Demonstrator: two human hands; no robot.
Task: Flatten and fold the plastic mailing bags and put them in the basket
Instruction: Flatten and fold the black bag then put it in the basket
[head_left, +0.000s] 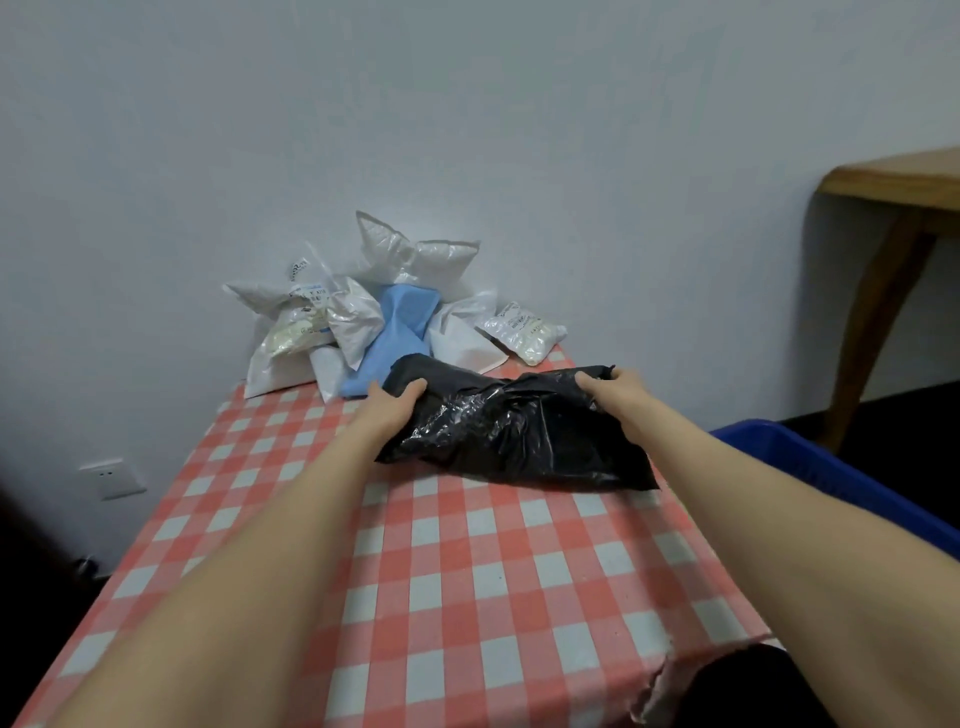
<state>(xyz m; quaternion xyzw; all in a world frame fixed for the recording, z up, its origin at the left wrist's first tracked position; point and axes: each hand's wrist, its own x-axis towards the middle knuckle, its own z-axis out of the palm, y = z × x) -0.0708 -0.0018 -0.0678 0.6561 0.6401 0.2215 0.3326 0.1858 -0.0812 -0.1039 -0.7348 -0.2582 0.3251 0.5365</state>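
Near end: the checked cloth (467, 571) gives flat open room up to the black bag (519, 436).
Middle: the black bag lies crumpled across most of the width.
Far end: a pile of bags (363, 322) fills it, against the wall.
Right side: a blue basket (831, 478) stands just beside the table edge.

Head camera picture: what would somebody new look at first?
The crumpled black bag on the red-checked table, gripped at each end by the left hand and right hand. Behind it, a pile of white and blue bags leans against the wall; a blue basket sits at the right.
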